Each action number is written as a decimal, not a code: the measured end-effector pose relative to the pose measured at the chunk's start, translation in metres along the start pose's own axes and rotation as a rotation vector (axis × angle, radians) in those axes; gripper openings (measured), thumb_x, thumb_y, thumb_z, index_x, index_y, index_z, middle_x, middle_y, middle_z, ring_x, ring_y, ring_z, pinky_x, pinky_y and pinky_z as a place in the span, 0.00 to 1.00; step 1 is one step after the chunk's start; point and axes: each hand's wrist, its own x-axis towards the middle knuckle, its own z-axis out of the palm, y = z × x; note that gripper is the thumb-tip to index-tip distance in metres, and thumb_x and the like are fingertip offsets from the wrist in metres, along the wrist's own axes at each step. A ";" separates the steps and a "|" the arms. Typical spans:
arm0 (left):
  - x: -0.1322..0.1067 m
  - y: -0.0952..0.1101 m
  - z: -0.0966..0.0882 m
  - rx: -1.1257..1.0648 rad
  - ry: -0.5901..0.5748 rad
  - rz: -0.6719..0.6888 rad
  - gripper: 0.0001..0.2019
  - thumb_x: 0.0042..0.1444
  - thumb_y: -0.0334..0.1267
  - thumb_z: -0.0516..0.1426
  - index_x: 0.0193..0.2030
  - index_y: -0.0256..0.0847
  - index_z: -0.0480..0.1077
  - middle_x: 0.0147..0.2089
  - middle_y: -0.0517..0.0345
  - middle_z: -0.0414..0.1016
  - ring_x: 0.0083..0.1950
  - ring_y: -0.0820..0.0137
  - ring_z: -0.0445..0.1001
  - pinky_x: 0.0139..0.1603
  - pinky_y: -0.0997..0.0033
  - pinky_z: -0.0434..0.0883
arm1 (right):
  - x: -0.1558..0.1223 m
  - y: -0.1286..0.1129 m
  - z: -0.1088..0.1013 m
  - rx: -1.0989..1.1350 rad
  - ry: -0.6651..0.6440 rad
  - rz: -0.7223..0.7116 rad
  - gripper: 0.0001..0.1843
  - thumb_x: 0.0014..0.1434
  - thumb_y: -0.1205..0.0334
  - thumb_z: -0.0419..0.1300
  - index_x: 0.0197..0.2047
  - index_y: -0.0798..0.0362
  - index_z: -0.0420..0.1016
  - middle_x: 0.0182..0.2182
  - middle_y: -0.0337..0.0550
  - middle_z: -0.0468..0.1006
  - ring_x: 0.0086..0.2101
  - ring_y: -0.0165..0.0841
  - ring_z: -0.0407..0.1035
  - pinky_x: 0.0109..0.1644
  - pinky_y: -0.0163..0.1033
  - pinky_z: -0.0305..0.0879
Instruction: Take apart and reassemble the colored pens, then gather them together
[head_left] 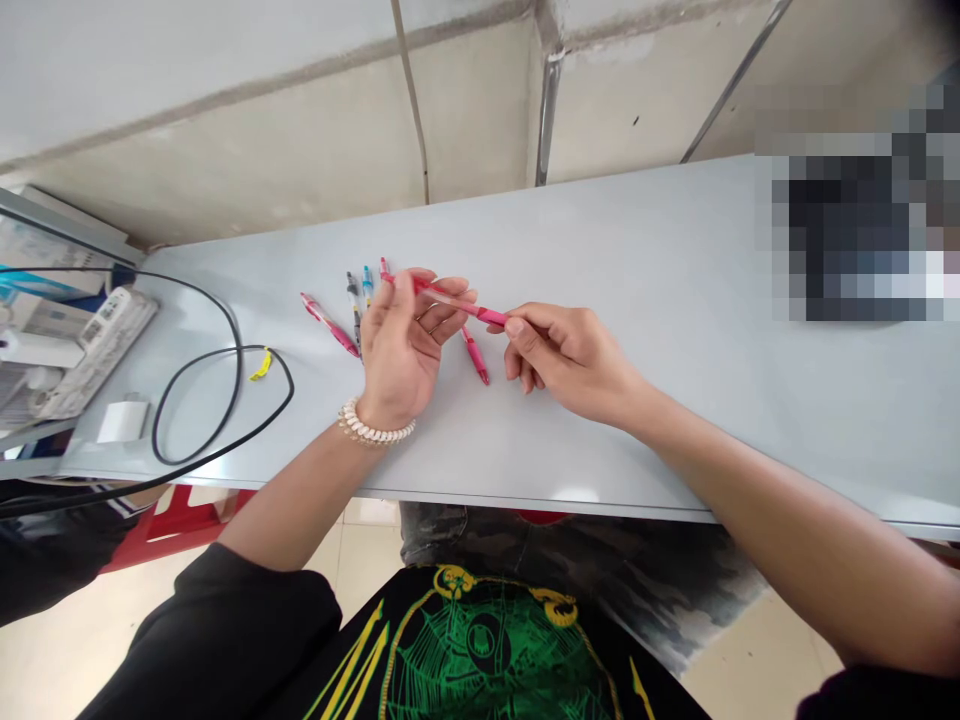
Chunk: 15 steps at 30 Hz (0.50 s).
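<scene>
Both hands hold one pink pen a little above the grey table. My left hand has its fingers curled round the pen's far end, and a shell bracelet is on that wrist. My right hand pinches the pen's near end between thumb and forefinger. On the table lie another pink pen under the hands, a pink pen to the left, and a grey pen and a blue pen behind my left hand.
A black cable loops across the table's left part, with a yellow tag and a white charger beside it. A white power strip and boxes sit at the far left. A blurred dark object occupies the right.
</scene>
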 end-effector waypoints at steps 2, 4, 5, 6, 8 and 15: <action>-0.001 0.005 0.002 -0.017 -0.004 -0.067 0.21 0.72 0.60 0.55 0.43 0.46 0.76 0.45 0.55 0.86 0.51 0.63 0.86 0.54 0.65 0.83 | 0.000 0.002 0.000 -0.040 0.007 0.001 0.27 0.76 0.40 0.55 0.33 0.53 0.71 0.26 0.38 0.77 0.23 0.25 0.69 0.29 0.34 0.63; -0.004 0.010 0.006 -0.041 -0.018 -0.125 0.25 0.73 0.63 0.50 0.38 0.46 0.74 0.41 0.55 0.84 0.50 0.62 0.85 0.54 0.63 0.82 | -0.001 0.004 0.000 -0.088 0.001 -0.011 0.24 0.77 0.45 0.55 0.34 0.52 0.71 0.26 0.37 0.77 0.23 0.24 0.67 0.29 0.34 0.60; -0.005 0.012 0.009 -0.068 -0.033 -0.152 0.27 0.73 0.64 0.48 0.35 0.46 0.72 0.37 0.56 0.82 0.47 0.63 0.85 0.53 0.62 0.82 | -0.001 0.006 0.001 -0.112 -0.008 -0.024 0.22 0.77 0.47 0.55 0.35 0.52 0.72 0.26 0.37 0.77 0.23 0.24 0.66 0.29 0.34 0.59; -0.006 0.015 0.012 -0.101 -0.047 -0.180 0.29 0.73 0.65 0.46 0.32 0.46 0.70 0.33 0.56 0.78 0.43 0.64 0.83 0.51 0.62 0.82 | -0.002 0.007 0.003 -0.134 -0.023 -0.036 0.21 0.77 0.49 0.54 0.35 0.52 0.72 0.25 0.36 0.76 0.23 0.24 0.65 0.29 0.34 0.59; -0.008 0.019 0.016 -0.156 -0.053 -0.233 0.31 0.73 0.67 0.44 0.28 0.45 0.64 0.27 0.59 0.69 0.33 0.68 0.77 0.45 0.64 0.82 | -0.003 0.009 0.006 -0.178 -0.067 -0.064 0.19 0.77 0.52 0.54 0.36 0.53 0.72 0.24 0.35 0.75 0.22 0.24 0.63 0.30 0.34 0.58; -0.004 0.040 0.008 -0.168 0.090 -0.371 0.33 0.75 0.61 0.43 0.22 0.43 0.49 0.16 0.64 0.46 0.16 0.75 0.50 0.18 0.72 0.58 | -0.004 0.010 0.007 -0.274 -0.068 -0.155 0.14 0.74 0.53 0.58 0.46 0.55 0.79 0.29 0.38 0.80 0.27 0.26 0.68 0.34 0.34 0.60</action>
